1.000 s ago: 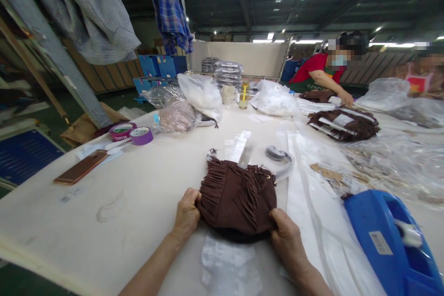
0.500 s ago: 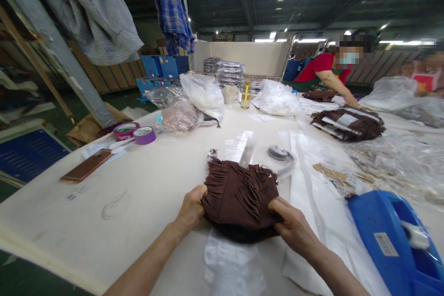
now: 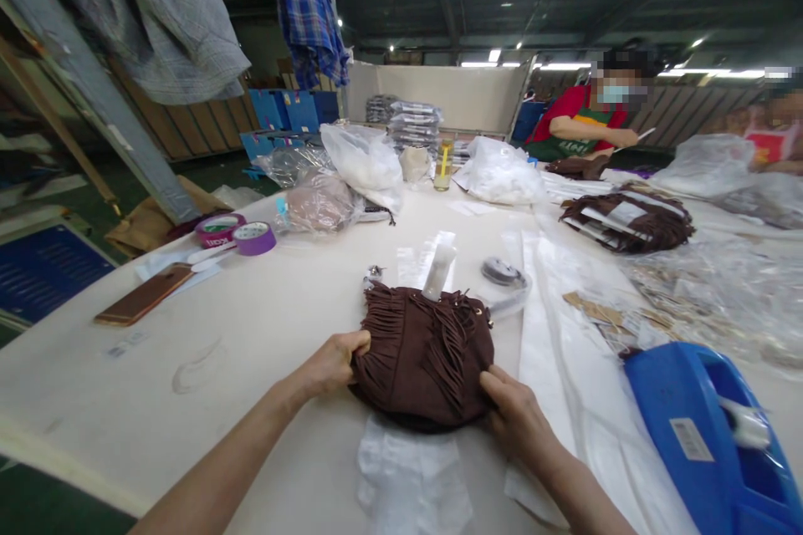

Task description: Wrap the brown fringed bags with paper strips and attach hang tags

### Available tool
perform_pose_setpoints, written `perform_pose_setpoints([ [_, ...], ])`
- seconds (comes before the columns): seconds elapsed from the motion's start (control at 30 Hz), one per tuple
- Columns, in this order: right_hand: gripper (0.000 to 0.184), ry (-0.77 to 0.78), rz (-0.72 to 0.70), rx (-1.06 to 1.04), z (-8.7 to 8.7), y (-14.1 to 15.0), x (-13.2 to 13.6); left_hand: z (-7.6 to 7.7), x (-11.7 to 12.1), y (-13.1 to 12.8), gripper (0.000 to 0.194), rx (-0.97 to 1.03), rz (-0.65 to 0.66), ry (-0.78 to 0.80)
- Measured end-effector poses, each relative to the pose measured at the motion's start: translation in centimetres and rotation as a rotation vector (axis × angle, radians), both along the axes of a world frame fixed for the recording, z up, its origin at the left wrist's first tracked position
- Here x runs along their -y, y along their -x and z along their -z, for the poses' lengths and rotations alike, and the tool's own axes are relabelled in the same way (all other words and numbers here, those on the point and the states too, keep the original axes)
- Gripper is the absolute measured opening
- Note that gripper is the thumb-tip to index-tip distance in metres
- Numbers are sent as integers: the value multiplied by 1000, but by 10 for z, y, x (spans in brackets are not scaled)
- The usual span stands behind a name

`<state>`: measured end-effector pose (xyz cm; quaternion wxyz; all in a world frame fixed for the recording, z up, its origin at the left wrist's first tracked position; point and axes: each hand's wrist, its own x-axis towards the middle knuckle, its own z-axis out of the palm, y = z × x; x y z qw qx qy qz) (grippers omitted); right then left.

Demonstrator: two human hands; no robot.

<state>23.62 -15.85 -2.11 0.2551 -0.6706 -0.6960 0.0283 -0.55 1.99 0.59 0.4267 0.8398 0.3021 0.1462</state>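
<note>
A brown fringed suede bag (image 3: 423,351) lies on the white table (image 3: 263,326) right in front of me. My left hand (image 3: 331,362) grips the bag's left edge, fingers curled over it. My right hand (image 3: 511,411) clasps the bag's lower right edge. A clear plastic bag (image 3: 411,481) lies flat under the near side of the fringed bag. A wrapped strap piece (image 3: 437,271) sticks out behind the bag's top.
A blue tape dispenser (image 3: 708,435) sits at my right. Purple tape rolls (image 3: 254,237) and a phone (image 3: 144,304) lie at left. Filled plastic bags (image 3: 364,163) and a bottle (image 3: 442,165) stand at the back. A pile of fringed bags (image 3: 627,221) lies near a person in red (image 3: 583,121).
Both hands have shifted slightly along the bag's edges, the left hand moving up its left side. The person in red has pulled their arm back from the far pile.
</note>
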Motion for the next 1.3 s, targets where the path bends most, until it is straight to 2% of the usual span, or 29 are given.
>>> perform_pose_setpoints([
  [0.13,23,94,-43,-8,-4,1,-4,-2,-9,5,18,-27,-2,7],
  [0.3,26,85,-15,66,5,12,-7,16,-12,8,17,-81,-63,-28],
  [0.37,26,97,-1,103,7,15,-8,15,-8,11,15,-101,-75,-55],
  [0.43,27,114,-7,133,8,16,-8,2,-2,18,13,-129,-66,-82],
  [0.5,28,115,-8,151,7,15,-9,-22,10,27,23,-180,-52,-181],
  [0.57,28,97,-6,166,8,14,-8,-45,25,29,47,-230,-23,-420],
  [0.63,28,65,-8,166,9,14,-8,-57,41,19,53,-162,34,-590],
  [0.7,29,40,-17,156,11,14,-8,-49,54,-5,49,-75,49,-665],
  [0.77,29,39,-18,148,12,14,-9,-25,60,-33,47,-74,32,-680],
  [0.83,27,49,-7,154,13,14,-10,3,63,-56,43,-113,-83,-679],
  [0.93,28,85,17,160,8,15,-10,32,66,-69,41,-134,-158,-708],
  [1.03,28,105,67,129,-3,22,-4,36,70,-66,39,-123,-150,-727],
  [1.1,27,34,77,74,-11,35,2,32,71,-64,38,-118,-144,-714],
  [1.23,24,-320,-97,-14,-14,80,5,33,66,-64,42,-68,-139,-623],
  [1.3,27,-487,-73,33,-10,103,-3,39,60,-63,43,19,-171,-487],
])
